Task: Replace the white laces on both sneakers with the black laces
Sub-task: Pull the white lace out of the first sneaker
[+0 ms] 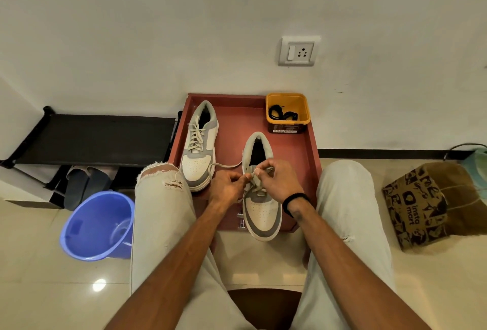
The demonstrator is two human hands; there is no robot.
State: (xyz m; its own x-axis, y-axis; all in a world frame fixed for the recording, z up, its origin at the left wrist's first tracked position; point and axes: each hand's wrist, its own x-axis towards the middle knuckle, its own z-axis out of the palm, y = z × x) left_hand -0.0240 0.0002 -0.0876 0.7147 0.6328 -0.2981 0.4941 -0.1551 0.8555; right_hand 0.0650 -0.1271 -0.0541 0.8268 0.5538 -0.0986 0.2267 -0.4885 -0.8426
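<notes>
Both hands on the near right sneaker [262, 205], toe toward the person, long axis running near to far on the red tray [311, 145]. Left hand [226, 187] pinching the white lace [226, 165], loose end trailing far-left. Right hand [276, 179] curled, pinching lace over the eyelets. Black laces [283, 113] far right in the yellow tub [287, 99]; left sneaker [199, 145] fully laced.

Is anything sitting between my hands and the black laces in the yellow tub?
Nothing visible blocks the way. The black laces lie in the open yellow plastic tub at the red tray's far right corner, beyond the right hand working the nearer grey-and-white sneaker.
</notes>
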